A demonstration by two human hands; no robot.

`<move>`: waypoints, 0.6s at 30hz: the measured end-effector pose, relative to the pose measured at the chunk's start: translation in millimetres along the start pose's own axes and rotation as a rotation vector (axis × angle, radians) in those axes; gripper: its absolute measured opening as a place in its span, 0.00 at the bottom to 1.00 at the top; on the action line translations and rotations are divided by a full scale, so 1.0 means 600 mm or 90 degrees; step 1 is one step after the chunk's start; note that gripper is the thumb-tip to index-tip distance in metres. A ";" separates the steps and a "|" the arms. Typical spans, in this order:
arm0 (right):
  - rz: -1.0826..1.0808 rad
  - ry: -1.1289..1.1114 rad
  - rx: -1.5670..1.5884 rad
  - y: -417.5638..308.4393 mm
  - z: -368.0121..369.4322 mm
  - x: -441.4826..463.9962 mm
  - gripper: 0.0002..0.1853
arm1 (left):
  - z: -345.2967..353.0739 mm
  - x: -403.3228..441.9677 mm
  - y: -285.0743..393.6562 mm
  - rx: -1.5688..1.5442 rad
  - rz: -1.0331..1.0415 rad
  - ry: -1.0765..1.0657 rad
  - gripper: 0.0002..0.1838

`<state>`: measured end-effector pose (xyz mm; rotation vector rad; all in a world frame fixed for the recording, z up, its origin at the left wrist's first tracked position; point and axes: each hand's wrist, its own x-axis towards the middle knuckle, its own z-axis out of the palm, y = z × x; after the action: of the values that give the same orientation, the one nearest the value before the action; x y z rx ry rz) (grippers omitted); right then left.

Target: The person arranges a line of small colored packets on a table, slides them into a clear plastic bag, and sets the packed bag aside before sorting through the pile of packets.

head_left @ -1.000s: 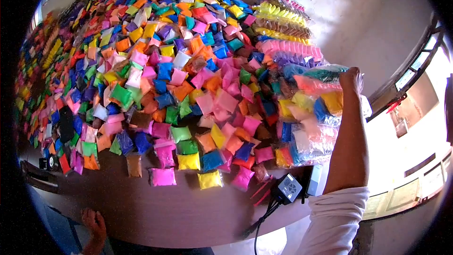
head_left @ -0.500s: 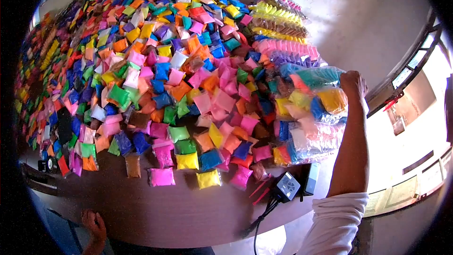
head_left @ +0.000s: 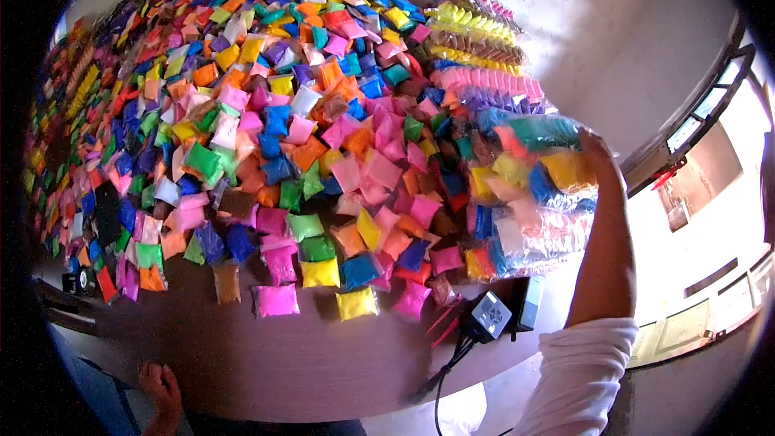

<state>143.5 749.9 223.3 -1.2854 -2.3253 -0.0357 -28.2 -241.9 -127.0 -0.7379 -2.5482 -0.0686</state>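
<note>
My right hand is at the right end of a row of clear plastic bags, against the teal bag. Its fingers are turned away behind the bag's edge, so their grip is hidden. Just below, a clear bag of mixed yellow, blue and orange packets lies beside my forearm. My left hand rests at the table's near left edge, fingers loosely bent and apart, with nothing seen in it. A large heap of small colored packets covers most of the table.
Rows of bagged packets run along the heap's right side. A grey boxy device with black cables and a dark flat-sided object sit at the front right edge. A round black object lies at far left. A window is at right.
My right hand has turned and slipped slightly down and left behind the bag's edge; its fist was visible before. My right forearm has shifted a little right. My left hand has barely moved.
</note>
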 end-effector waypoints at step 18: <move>-0.256 0.200 0.731 -0.518 -0.072 -0.440 0.08 | -0.091 0.097 0.085 -0.237 -0.138 -0.090 0.12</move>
<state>27.7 356.9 213.6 -0.2103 -1.7547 0.7784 -21.0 -179.6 -56.2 -0.6112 -2.7783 -0.5956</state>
